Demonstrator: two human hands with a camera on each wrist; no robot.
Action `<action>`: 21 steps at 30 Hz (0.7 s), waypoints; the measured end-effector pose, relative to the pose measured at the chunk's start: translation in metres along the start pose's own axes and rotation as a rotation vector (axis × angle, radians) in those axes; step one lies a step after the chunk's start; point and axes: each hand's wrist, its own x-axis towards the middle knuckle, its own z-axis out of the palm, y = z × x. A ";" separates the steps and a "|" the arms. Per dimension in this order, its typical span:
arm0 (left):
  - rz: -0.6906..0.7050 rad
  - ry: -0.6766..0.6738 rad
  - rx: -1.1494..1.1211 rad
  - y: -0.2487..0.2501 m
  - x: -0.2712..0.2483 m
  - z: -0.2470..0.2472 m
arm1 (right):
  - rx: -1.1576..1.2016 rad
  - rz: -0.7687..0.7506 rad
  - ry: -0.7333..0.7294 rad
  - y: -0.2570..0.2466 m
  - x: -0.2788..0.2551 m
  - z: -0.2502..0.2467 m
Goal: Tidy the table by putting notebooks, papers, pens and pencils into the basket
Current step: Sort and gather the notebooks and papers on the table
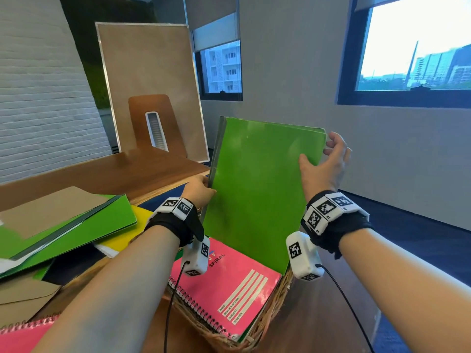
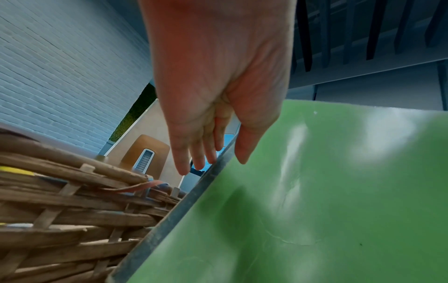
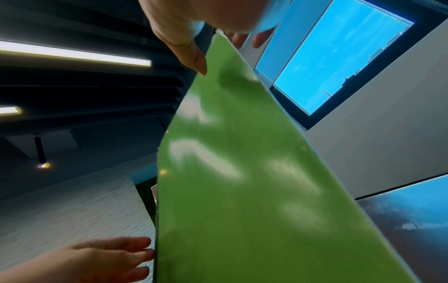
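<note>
I hold a green notebook (image 1: 257, 194) upright, its lower edge down inside the wicker basket (image 1: 270, 309). A pink spiral notebook (image 1: 229, 284) lies flat in the basket under it. My left hand (image 1: 207, 186) pinches the grey spine edge, thumb on the front and fingers behind. My right hand (image 1: 316, 154) grips the upper right edge the same way. The left wrist view shows my left hand (image 2: 218, 164) at the spine of the green notebook (image 2: 339, 191), beside the basket (image 2: 72, 210) wall. In the right wrist view my right hand (image 3: 218, 55) holds the top of the green notebook (image 3: 242, 172).
A pile of green folders (image 1: 76, 225) with a brown envelope and a yellow sheet lies on the wooden table to the left. Another brown envelope (image 1: 20, 296) and a second pink spiral notebook (image 1: 23, 335) sit at the near left. A chair (image 1: 153, 118) and a board stand behind.
</note>
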 end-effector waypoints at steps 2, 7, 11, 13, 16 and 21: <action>-0.005 0.012 0.040 -0.002 -0.001 -0.002 | -0.004 0.006 -0.015 -0.003 -0.001 0.000; 0.009 0.041 0.045 -0.005 -0.008 -0.015 | -0.114 -0.067 0.010 -0.016 -0.005 0.001; 0.066 0.088 0.037 -0.003 -0.024 -0.034 | -0.108 -0.197 0.004 -0.035 -0.016 0.009; 0.103 0.106 0.045 -0.002 -0.037 -0.046 | -0.058 -0.258 -0.044 -0.046 -0.026 0.020; 0.147 0.138 0.120 -0.007 -0.058 -0.068 | 0.087 -0.329 -0.190 -0.063 -0.048 0.042; 0.110 0.259 0.268 -0.041 -0.090 -0.118 | 0.232 -0.350 -0.494 -0.094 -0.102 0.086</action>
